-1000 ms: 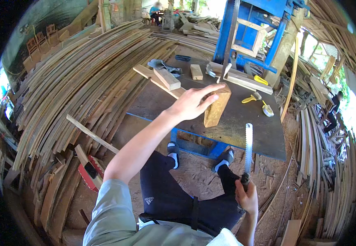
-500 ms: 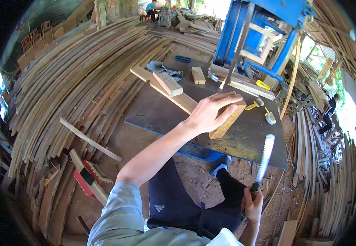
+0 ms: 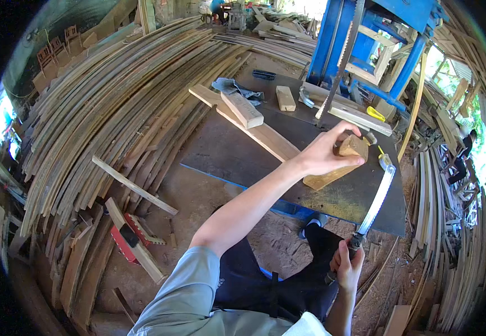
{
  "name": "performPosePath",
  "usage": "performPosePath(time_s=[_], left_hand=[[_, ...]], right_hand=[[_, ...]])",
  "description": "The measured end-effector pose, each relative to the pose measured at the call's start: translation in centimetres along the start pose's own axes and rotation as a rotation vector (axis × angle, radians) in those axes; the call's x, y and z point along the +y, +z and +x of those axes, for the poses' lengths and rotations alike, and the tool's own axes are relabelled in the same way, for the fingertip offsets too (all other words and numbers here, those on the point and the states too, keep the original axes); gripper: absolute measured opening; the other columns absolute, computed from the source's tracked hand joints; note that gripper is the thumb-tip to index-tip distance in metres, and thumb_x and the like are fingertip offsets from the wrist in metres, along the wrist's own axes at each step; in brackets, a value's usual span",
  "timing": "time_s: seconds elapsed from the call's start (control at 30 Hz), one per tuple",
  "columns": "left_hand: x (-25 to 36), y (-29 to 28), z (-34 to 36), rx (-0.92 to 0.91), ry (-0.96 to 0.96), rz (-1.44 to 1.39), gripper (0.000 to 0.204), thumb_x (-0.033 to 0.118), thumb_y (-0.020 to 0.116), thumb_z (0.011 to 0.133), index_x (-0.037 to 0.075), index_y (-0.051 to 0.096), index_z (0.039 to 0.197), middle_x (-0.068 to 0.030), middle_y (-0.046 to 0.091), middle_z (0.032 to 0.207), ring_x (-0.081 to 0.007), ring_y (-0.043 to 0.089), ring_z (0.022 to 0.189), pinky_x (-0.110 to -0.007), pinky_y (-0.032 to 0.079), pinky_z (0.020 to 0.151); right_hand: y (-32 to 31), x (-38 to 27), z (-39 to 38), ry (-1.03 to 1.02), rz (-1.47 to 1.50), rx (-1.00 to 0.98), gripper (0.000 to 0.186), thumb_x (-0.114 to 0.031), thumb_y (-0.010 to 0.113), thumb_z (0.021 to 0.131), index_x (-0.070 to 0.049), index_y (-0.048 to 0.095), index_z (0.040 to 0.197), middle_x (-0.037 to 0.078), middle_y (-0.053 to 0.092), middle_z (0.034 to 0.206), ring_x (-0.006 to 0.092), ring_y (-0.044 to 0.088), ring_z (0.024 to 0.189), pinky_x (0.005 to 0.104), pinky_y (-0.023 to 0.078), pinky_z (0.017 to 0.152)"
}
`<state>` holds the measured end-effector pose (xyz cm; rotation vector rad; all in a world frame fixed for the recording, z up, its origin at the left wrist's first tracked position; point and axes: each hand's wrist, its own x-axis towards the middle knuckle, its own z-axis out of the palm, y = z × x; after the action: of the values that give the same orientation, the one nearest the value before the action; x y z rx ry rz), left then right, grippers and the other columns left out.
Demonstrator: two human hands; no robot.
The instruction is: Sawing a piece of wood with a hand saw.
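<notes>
Now wood block (image 3: 338, 165) under L fingers (image 3: 341, 134); R hand (image 3: 346, 263) grips saw (image 3: 374, 204).

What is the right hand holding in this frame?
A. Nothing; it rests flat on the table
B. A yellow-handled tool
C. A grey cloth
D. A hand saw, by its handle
D: the right hand grips the handle of a hand saw whose blade points up toward the table, while the left hand holds the wood block.
</notes>
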<state>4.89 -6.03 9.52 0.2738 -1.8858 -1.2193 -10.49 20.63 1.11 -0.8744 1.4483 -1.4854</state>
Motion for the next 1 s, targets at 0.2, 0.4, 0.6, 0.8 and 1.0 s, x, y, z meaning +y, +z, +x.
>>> performPosePath(time_s=[0.2, 0.4, 0.6, 0.8, 1.0], left_hand=[[-0.5, 0.6, 0.9, 0.15, -0.048, 0.066, 0.06, 0.047, 0.083, 0.094, 0.002, 0.065, 0.129, -0.0134, 0.074, 0.115, -0.0184, 0.068, 0.114, -0.035, 0.055, 0.099], [-1.8, 0.8, 1.3, 0.124, -0.295, -0.534, 0.085, 0.078, 0.039, 0.105, 0.001, 0.074, 0.11, -0.0112, 0.076, 0.092, -0.0227, 0.076, 0.088, -0.037, 0.06, 0.082], [-0.2, 0.9, 0.2, 0.189, -0.308, -0.381, 0.095, 0.088, 0.026, 0.099, 0.005, 0.071, 0.104, -0.009, 0.072, 0.088, -0.0211, 0.072, 0.081, -0.036, 0.058, 0.077], [-0.4, 2.0, 0.3, 0.188, -0.276, -0.352, 0.097, 0.087, 0.022, 0.101, 0.002, 0.068, 0.107, -0.0123, 0.071, 0.087, -0.0239, 0.071, 0.081, -0.038, 0.057, 0.077], [-2.8, 1.4, -0.1, 0.381, -0.183, -0.138, 0.095, 0.085, 0.025, 0.1, 0.001, 0.069, 0.107, -0.013, 0.072, 0.086, -0.0242, 0.071, 0.08, -0.037, 0.057, 0.074]], right_hand=[[-4.8, 0.9, -1.1, -0.06, -0.075, -0.053, 0.012, -0.02, 0.064, 0.11, -0.01, 0.056, 0.11, -0.004, 0.043, 0.063, 0.0065, 0.038, 0.046, 0.0256, 0.033, 0.042], [-7.5, 0.4, -2.6, -0.038, -0.135, 0.007, 0.015, -0.021, 0.064, 0.109, -0.01, 0.057, 0.104, -0.005, 0.044, 0.063, 0.0054, 0.039, 0.046, 0.0241, 0.033, 0.041], [-5.7, 0.1, -0.5, -0.232, -0.397, -0.029, 0.02, -0.018, 0.059, 0.111, 0.002, 0.059, 0.109, 0.007, 0.059, 0.064, 0.0148, 0.056, 0.054, 0.0334, 0.041, 0.051], [1.5, -4.8, 2.6, -0.607, -0.586, -0.078, 0.022, -0.016, 0.062, 0.108, 0.006, 0.058, 0.106, 0.022, 0.063, 0.063, 0.0441, 0.067, 0.058, 0.0509, 0.05, 0.051], [7.2, -7.3, 6.4, -0.803, -0.706, -0.042, 0.021, -0.02, 0.058, 0.11, 0.0, 0.056, 0.102, 0.021, 0.06, 0.059, 0.0435, 0.066, 0.055, 0.052, 0.049, 0.049]])
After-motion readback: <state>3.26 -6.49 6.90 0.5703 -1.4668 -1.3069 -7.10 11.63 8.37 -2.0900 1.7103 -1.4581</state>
